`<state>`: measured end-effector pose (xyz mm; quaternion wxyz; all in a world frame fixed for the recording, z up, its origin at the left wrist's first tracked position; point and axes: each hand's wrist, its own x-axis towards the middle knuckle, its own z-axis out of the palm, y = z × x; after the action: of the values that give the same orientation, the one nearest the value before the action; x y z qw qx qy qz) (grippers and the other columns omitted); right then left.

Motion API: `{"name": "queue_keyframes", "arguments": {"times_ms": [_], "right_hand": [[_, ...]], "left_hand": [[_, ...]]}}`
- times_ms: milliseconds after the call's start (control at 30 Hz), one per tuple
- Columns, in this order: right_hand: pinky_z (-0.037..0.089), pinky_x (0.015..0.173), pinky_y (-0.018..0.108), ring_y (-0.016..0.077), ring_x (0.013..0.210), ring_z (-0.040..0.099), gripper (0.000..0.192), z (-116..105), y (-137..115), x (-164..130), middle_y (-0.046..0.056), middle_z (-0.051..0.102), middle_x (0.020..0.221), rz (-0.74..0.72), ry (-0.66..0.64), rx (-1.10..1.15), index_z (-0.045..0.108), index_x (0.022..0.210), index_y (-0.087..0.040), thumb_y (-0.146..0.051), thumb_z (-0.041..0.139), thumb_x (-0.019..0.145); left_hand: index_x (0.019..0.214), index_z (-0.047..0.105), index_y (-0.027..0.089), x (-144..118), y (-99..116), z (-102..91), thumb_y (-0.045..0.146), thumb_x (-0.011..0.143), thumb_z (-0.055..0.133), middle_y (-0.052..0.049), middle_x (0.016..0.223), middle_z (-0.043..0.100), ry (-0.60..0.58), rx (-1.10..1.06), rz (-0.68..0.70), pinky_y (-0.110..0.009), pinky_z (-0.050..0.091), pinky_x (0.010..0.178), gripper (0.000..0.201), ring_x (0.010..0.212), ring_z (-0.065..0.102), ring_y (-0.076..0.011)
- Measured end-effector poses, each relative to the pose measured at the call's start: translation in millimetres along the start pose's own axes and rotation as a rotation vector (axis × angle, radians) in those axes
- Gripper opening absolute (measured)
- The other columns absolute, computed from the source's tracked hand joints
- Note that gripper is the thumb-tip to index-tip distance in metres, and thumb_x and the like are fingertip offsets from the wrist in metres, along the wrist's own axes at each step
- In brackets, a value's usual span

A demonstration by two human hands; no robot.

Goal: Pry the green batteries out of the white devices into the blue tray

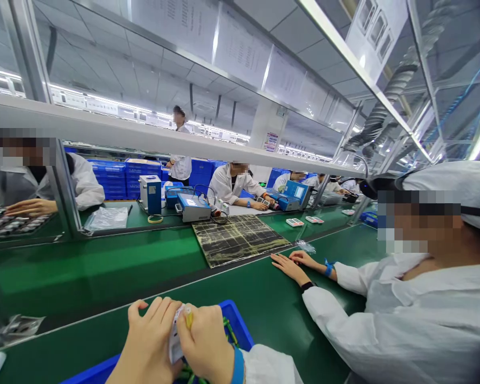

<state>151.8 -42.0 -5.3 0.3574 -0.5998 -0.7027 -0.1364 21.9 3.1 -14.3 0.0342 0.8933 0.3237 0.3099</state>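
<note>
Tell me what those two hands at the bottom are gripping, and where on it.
Both hands hold one small white part over the blue tray: left hand on its left side, right hand on its right. The part's identity cannot be told.

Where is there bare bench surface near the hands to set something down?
Bare green bench lies left of the left hand, and between the blue tray and the co-worker's hands. Crowded: the tray under the right hand, and the patterned mat.
</note>
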Motion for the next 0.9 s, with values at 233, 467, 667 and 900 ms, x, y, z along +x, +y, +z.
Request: {"name": "queue_keyframes", "arguments": {"times_ms": [233, 467, 667, 900], "right_hand": [[0.02, 0.047, 0.026, 0.0097, 0.043, 0.028, 0.039, 30.1, 17.8, 0.8, -0.007, 0.022, 0.046, 0.367, 0.002, 0.563, 0.02, 0.055, -0.022, -0.025, 0.041, 0.088], [0.02, 0.045, 0.025, 0.0088, 0.042, 0.026, 0.041, 49.6, 33.1, 1.8, -0.008, 0.022, 0.047, 0.41, 0.049, 0.751, 0.021, 0.054, -0.023, -0.03, 0.043, 0.089], [0.02, 0.043, 0.023, 0.0078, 0.041, 0.026, 0.042, 53.5, 34.2, -3.1, -0.009, 0.024, 0.046, 0.377, 0.011, 0.864, 0.022, 0.055, -0.023, -0.033, 0.044, 0.089], [0.021, 0.042, 0.023, 0.0075, 0.041, 0.026, 0.042, 52.9, 33.7, -6.4, -0.008, 0.024, 0.046, 0.314, 0.025, 0.861, 0.022, 0.054, -0.023, -0.032, 0.044, 0.089]], "left_hand": [[0.107, 0.055, 0.024, 7.7, -50.3, -0.6, 0.033, 0.057, 0.056, -0.006, 0.107, 0.063, -0.073, 0.153, -0.315, -0.048, 0.025, 0.089, 0.051, 0.103, 0.052, -0.0289], [0.122, 0.051, 0.023, -15.0, -137.3, -6.2, 0.046, 0.058, 0.053, -0.009, 0.125, 0.055, -0.244, 0.269, -0.634, -0.047, 0.033, 0.08, 0.068, 0.113, 0.043, -0.0353], [0.122, 0.055, 0.026, -59.6, -178.9, -11.2, 0.029, 0.044, 0.056, -0.011, 0.128, 0.053, -0.426, 0.323, -0.722, -0.051, 0.036, 0.079, 0.078, 0.114, 0.042, -0.04], [0.102, 0.062, 0.034, -116.2, -217.9, -41.4, 0.02, 0.056, 0.049, -0.009, 0.125, 0.055, -0.129, 0.544, -0.626, -0.053, 0.037, 0.077, 0.05, 0.113, 0.047, -0.037]]}}
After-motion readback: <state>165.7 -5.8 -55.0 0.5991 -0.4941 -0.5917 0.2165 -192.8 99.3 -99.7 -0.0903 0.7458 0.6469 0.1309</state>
